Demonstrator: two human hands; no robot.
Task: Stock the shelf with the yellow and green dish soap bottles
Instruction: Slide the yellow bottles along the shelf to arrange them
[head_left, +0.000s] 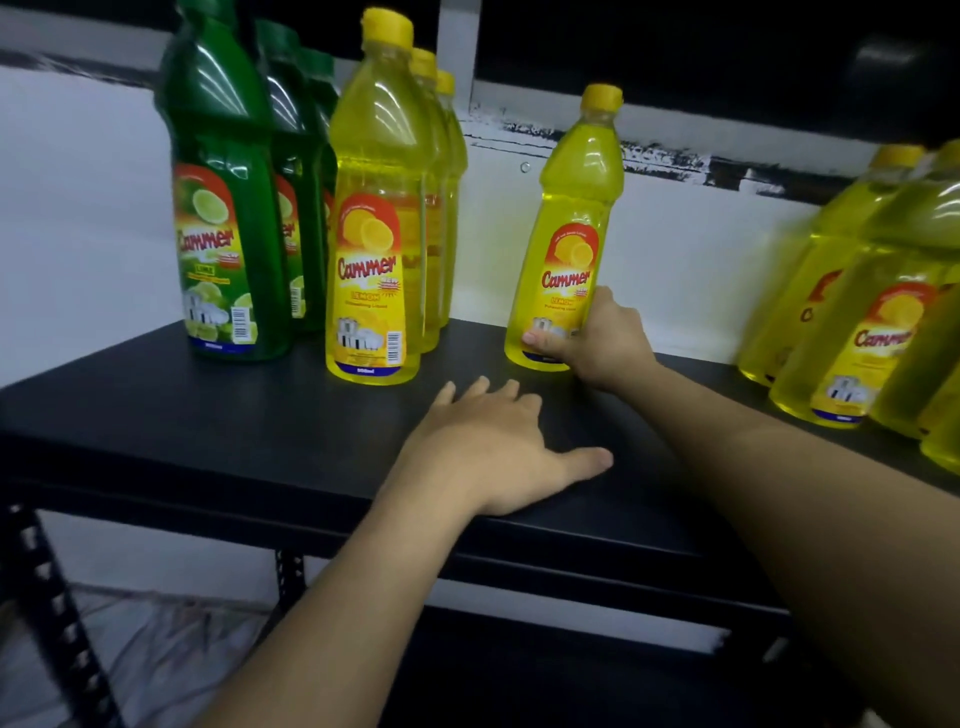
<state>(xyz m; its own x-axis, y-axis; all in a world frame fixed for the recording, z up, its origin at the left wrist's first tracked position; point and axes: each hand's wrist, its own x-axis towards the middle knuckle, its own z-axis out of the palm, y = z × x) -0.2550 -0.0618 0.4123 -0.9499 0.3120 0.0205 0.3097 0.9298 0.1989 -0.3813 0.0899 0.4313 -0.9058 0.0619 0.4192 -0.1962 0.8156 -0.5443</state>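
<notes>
While resting left hand (493, 447) flat on black shelf (208, 415), fingers spread and holding nothing, gripped lone yellow bottle (576, 208) low on its label with right hand (597, 345), thumb across the front. Had it upright on shelf, at 1 o'clock of left hand. Saw row of yellow bottles (376, 234) at 11 o'clock, green bottles (223, 197) just beside at its 9 o'clock. Noted more yellow bottles (852, 322) bunched at 3 o'clock, well apart from held one.

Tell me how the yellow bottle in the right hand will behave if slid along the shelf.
Probably heavy: the yellow bottle looks full. Tall and narrow, it may tip if pushed high; the right hand grips low.
</notes>
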